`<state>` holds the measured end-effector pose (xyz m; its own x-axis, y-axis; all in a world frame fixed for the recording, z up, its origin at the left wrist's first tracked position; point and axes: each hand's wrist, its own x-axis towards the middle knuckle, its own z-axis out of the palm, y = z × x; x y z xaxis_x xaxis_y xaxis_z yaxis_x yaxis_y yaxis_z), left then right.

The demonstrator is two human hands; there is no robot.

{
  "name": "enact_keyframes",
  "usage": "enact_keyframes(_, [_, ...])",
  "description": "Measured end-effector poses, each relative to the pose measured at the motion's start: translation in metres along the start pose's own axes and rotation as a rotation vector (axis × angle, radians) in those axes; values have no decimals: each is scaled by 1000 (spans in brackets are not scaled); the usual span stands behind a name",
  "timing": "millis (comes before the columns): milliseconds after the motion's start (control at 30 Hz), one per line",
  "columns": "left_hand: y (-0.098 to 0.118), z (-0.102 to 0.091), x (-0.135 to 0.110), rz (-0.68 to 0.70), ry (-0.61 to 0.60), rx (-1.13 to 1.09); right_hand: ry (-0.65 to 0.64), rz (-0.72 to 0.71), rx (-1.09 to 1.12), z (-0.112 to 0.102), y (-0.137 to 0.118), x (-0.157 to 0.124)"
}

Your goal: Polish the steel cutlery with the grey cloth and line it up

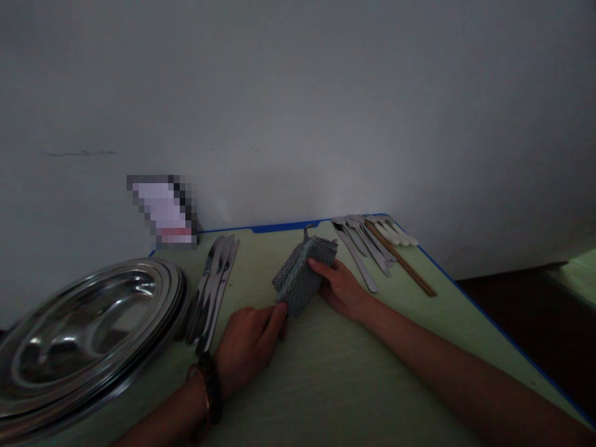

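Observation:
Between my hands is a folded grey-green cloth [300,282] with a checked dark-and-white side and a small loop at its far end. My right hand [342,285] grips its right side, thumb on top. With fingers pinched, my left hand [256,335] holds the near left corner; a dark bracelet is on that wrist. The cloth is raised a little above the pale green table [326,385]. Left of it lie several table knives [216,273], close to my left hand. Beyond my right hand are several metal spoons [356,257].
A stack of oval steel trays [93,329] fills the left side. Wooden chopsticks [403,257] and white-handled spoons [395,233] lie at the far right. A blurred-out upright item [162,211] leans by the wall [298,112]. The table has a blue edge [470,298].

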<state>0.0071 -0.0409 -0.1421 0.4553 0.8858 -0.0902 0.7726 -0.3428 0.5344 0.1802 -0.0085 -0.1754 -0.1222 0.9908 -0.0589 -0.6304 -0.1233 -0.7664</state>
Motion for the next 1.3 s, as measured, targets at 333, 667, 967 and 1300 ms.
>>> enact_keyframes(333, [-2, 1, 0, 17, 8, 15, -7, 3, 6, 3, -2, -2])
enact_keyframes(667, [3, -2, 0, -1, -7, 30, 26, 43, 75, 2, -4, -1])
enact_keyframes(967, [1, -2, 0, 2, -6, 28, 8, 39, 67, 3, -4, -1])
enact_keyframes(1300, [3, -1, 0, -1, -10, 41, -4, 41, 56, 3, -4, -1])
